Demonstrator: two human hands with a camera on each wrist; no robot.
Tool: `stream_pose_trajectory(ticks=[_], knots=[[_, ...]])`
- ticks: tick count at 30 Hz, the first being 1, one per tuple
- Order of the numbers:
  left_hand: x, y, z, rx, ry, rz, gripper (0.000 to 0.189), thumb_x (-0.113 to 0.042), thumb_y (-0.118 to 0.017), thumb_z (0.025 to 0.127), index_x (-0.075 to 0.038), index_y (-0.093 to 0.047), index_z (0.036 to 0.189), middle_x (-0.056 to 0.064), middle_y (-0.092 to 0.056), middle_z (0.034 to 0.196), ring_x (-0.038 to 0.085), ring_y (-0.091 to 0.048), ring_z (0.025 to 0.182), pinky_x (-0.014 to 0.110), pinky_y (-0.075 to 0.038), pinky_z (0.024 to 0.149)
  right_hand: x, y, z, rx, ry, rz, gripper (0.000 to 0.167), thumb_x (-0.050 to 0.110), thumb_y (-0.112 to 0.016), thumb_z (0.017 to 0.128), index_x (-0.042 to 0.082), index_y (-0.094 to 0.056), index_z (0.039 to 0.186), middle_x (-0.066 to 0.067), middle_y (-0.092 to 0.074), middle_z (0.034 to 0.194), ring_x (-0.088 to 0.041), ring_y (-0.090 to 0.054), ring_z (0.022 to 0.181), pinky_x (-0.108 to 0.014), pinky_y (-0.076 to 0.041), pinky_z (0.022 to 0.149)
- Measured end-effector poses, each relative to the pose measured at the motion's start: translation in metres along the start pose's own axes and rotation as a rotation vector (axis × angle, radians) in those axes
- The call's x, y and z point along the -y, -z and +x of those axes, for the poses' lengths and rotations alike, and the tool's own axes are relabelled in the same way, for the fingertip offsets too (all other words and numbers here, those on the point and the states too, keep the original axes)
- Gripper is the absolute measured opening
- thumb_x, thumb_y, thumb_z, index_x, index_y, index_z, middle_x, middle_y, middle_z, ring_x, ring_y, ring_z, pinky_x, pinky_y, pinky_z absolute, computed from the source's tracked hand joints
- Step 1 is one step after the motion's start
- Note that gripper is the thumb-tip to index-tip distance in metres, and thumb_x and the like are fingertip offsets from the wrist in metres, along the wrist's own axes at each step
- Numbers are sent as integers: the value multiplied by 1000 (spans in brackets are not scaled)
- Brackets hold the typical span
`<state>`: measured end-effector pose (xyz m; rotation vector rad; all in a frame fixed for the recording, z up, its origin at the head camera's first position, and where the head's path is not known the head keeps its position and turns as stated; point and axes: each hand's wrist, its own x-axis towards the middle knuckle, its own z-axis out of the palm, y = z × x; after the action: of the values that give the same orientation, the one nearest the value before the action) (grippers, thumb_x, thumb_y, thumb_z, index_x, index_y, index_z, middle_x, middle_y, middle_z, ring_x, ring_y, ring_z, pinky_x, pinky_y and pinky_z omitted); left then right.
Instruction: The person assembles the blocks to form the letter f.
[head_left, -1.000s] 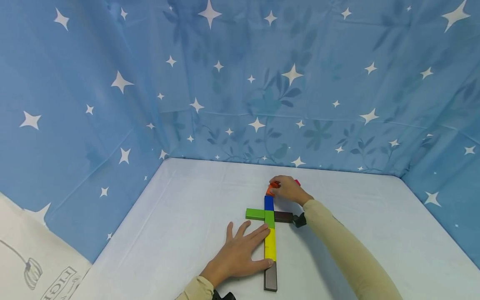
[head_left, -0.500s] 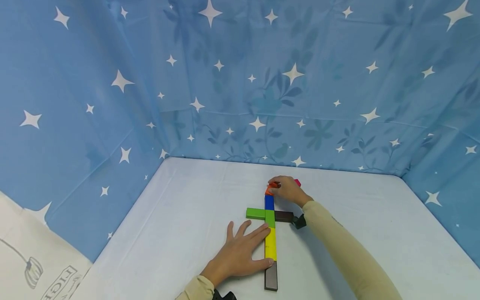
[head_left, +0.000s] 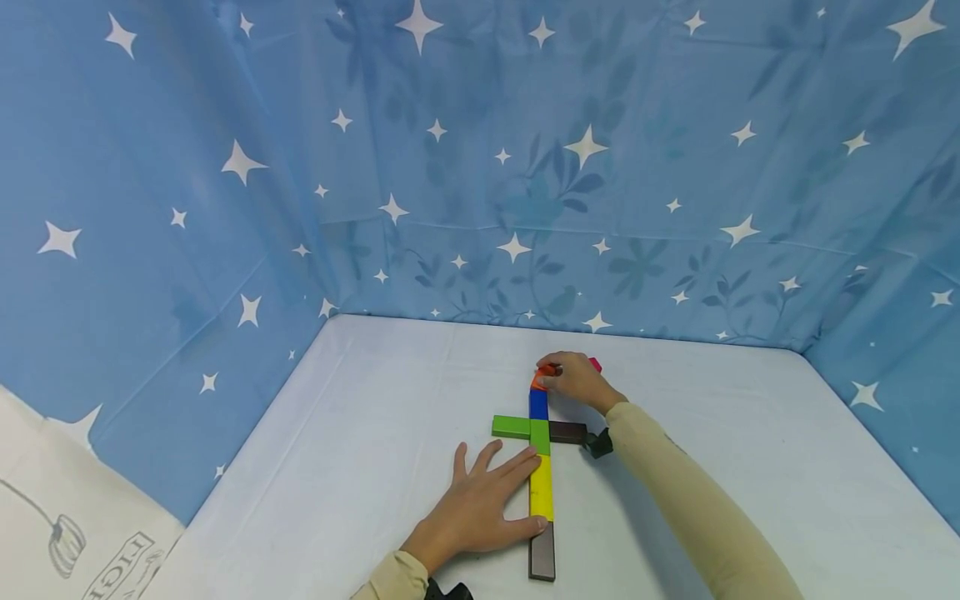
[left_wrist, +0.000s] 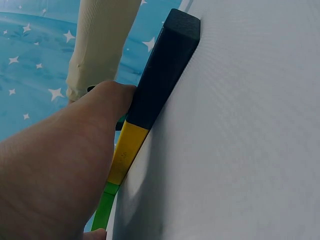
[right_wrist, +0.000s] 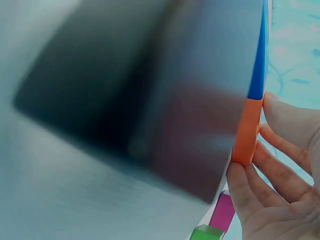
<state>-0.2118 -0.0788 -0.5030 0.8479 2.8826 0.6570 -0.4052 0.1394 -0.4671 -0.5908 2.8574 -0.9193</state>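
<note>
We see the right hand [head_left: 577,379] pinching the orange block [head_left: 537,382] between thumb and fingers at the far end of a straight column, where it abuts the blue block [head_left: 538,405]. The left hand [head_left: 480,510] is spread, fingertips on the yellow block [head_left: 541,493], thumb tip at its joint with the grey-brown block [head_left: 542,557]. The central green block [head_left: 540,439] adjoins the side green block [head_left: 511,427] and the dark brown block [head_left: 567,432]. We note smooth, straight-edged rectangular forms, a finely textured white tabletop [head_left: 375,433] and a softly creased, star-printed curtain [head_left: 480,200]
</note>
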Motion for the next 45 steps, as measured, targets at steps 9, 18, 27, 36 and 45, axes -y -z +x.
stream_pose_trajectory(ticks=[9,18,27,36,45], knots=[[-1,2,0,-2,-2,-8,78,-73,-53,100,-32,-43,166,-16,-31,172,39,-29,156,83,-7,116,-2,-1,0,-4,-4,4,33,10,-74,102,-1,-72,132,-19,-71,129,-37,-64,119,-54,-51,109],[0,0,0,-3,-2,-4,79,-73,-54,100,-32,-43,166,-16,-31,172,39,-29,156,83,-8,116,-4,-3,-2,-23,-4,1,35,14,-75,102,0,-72,134,-19,-71,130,-37,-63,119,-54,-51,109],[0,1,-1,0,2,-4,78,-73,-54,100,-32,-43,166,-16,-31,172,39,-29,156,83,-7,116,-4,-6,-4,-59,9,-4,34,13,-76,101,-3,-73,131,-18,-72,124,-36,-65,113,-51,-54,105],[-1,2,-2,-1,7,3,79,-73,-54,99,-32,-44,166,-16,-33,172,39,-29,156,82,-8,116,-5,-7,-4,-81,24,-27,34,14,-78,100,-4,-73,130,-19,-72,125,-36,-64,112,-51,-54,105],[-1,1,1,17,21,-13,80,-75,-53,99,-33,-43,166,-17,-31,172,40,-28,156,82,-6,116,-6,0,-9,-118,22,29,40,20,-75,102,-3,-70,136,-21,-69,134,-39,-64,118,-55,-53,106]])
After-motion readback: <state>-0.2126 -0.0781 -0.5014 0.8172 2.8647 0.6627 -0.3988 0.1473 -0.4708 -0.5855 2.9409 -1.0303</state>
